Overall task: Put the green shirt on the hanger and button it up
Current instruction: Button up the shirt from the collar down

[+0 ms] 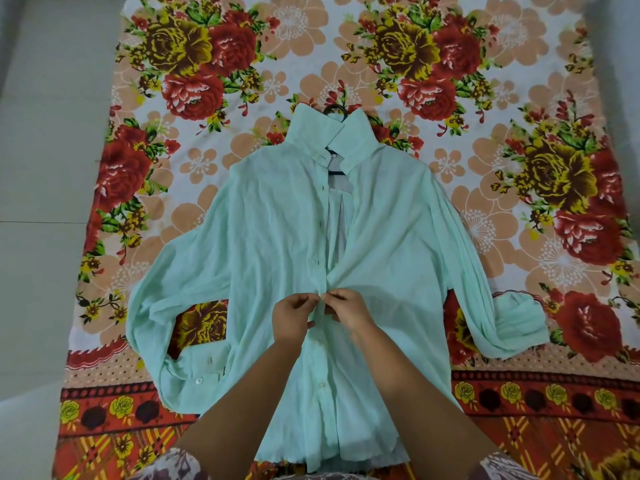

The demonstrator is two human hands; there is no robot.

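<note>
Just beyond the fingers (302, 303) the shirt (270, 220) front gapes, nothing across it. Sleeves (166, 271) sprawl either side of them; open sheet (485, 81) past the collar.

soft, even light fills the room, bright enough, with no hard glare anywhere. shadows are faint: a thin dark line under the sleeves of the green shirt (277, 220) and a little shade beneath the left hand (292, 317) and right hand (348, 308). the flowered sheet (519, 98) shows strong, slightly washed colour. the wide lens bows the sheet's side edges outward, and the pale floor (52, 133) dims toward the upper corners. detail is soft overall, most smeared at the sheet's near edge, where the forearms blur.
</note>
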